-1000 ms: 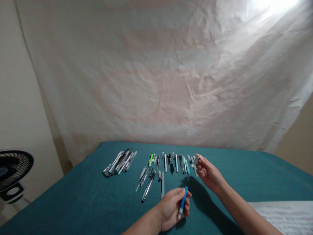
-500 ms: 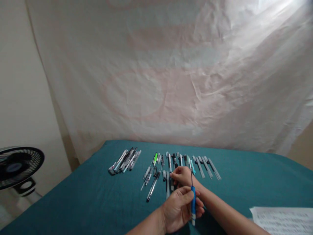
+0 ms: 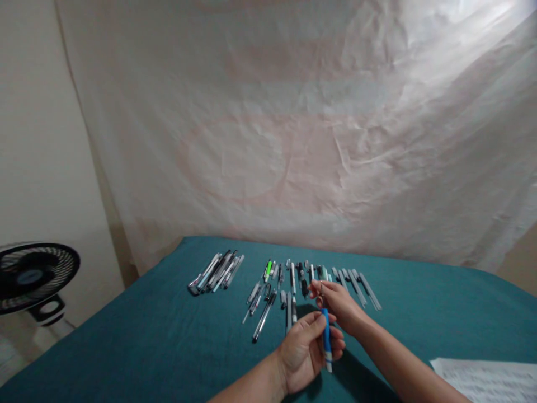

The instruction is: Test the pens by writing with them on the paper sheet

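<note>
In the head view, my left hand point(image 3: 305, 348) is closed around a blue pen barrel point(image 3: 326, 336) with a white lower end, held upright above the table. A thin dark rod, perhaps a refill, sticks up from its top. Just behind it, my right hand point(image 3: 335, 302) has its thumb and fingers pinched together; whatever they hold is hidden or too small to name. Under and beyond the hands lie disassembled pens, among them a grey clear barrel point(image 3: 288, 313), a black-and-white pen part point(image 3: 294, 309) and a clear pen with a black end point(image 3: 264, 318).
At the left of the green-covered table point(image 3: 138, 341) lies a bunch of pens point(image 3: 218, 272). A green pen point(image 3: 267, 271) and several clear tubes point(image 3: 356, 286) lie in the back rows. A printed sheet point(image 3: 486, 380) is at front right, a fan point(image 3: 36, 280) at far left.
My right hand has moved right, away from the pen parts, toward the top of the blue barrel. My left hand has shifted slightly up and left with the barrel. The view has turned a little.
</note>
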Demonstrator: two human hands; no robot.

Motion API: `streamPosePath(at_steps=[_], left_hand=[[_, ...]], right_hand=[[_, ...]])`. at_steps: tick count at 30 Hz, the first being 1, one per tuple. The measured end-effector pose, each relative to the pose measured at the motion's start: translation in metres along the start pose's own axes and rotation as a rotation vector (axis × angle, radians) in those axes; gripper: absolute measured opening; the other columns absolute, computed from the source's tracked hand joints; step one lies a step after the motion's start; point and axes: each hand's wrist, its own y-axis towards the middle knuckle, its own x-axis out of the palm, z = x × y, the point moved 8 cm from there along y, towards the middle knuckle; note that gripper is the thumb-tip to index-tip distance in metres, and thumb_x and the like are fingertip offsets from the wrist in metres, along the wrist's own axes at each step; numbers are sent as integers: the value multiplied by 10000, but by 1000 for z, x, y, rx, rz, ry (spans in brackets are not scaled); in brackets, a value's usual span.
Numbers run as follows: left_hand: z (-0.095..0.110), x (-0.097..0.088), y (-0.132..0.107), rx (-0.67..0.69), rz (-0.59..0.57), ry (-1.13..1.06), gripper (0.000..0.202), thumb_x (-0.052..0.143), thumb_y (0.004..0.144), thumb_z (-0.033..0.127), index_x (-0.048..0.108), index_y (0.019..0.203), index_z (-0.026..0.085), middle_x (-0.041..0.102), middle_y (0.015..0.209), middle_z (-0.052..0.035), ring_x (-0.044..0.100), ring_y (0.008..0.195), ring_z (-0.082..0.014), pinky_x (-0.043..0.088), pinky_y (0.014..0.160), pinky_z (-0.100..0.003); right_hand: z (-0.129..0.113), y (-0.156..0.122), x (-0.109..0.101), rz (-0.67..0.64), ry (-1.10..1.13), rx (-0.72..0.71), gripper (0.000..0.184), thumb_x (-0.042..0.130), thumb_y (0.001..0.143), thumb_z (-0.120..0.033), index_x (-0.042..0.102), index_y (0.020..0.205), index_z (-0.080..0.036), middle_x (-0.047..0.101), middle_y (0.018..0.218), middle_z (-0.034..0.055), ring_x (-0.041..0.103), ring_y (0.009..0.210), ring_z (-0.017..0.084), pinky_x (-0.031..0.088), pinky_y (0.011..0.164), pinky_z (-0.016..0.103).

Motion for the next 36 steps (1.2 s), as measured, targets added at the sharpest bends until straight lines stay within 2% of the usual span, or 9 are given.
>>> streamPosePath(at_steps=[3,10,12,15,19,24,28,32,36], left_hand=[[2,-5,2,18,45,-11,223,559,767,303,538,918,139,633,725,-47,604,639,-121,435,654,-256],[-5,-6,2,-27,66,51,213,570,758,297,531,890,134,615,708,-37,589,624,-112,435,653,-265],[-9,-5,2,-59,52,100,210,583,745,294,530,867,132,605,712,-33,582,622,-107,433,660,-268],[-15,-3,0,-113,31,207,224,612,713,291,527,842,128,593,715,-33,559,592,-92,410,588,-223],[-15,-1,0,-108,24,271,232,641,676,287,504,781,131,569,693,-20,444,472,-29,251,424,-154],[-2,-9,2,52,148,178,314,595,701,403,498,816,127,522,707,-3,313,422,3,126,387,-162],[-2,-13,3,99,180,206,323,603,694,406,486,806,127,507,693,5,279,416,4,103,389,-168],[-4,-16,4,116,195,237,322,601,687,418,450,746,140,472,620,31,265,414,0,94,397,-173],[-11,-16,4,69,196,292,332,594,682,434,442,748,147,472,598,33,279,414,-8,102,401,-176]], right_hand=[[-15,-15,-9,-40,173,31,357,558,708,-475,612,783,-130,591,682,30,424,418,49,258,339,159],[-34,-31,-12,-121,-10,-59,272,647,666,-385,621,741,-125,539,551,-15,375,400,37,248,369,170],[-38,-28,-20,-65,24,-85,270,653,657,-385,622,724,-125,529,535,-20,369,401,38,246,368,172],[-42,-21,-44,115,144,-125,271,680,625,-373,624,741,-134,564,600,-6,385,425,39,260,364,168],[-30,-13,-68,263,288,-75,247,710,603,-312,618,769,-154,599,684,8,395,428,34,277,343,150],[-8,-14,-41,42,331,95,189,703,627,-274,608,743,-160,580,691,-9,402,441,20,300,359,121],[-5,-24,-15,-75,276,104,186,681,654,-296,598,726,-146,580,698,-3,408,452,22,302,371,126],[-5,-25,-10,-81,256,94,182,677,656,-289,599,734,-144,592,719,3,414,460,21,314,383,127],[-1,-16,-27,13,311,84,166,677,655,-266,594,741,-151,593,715,0,407,441,14,311,367,114]])
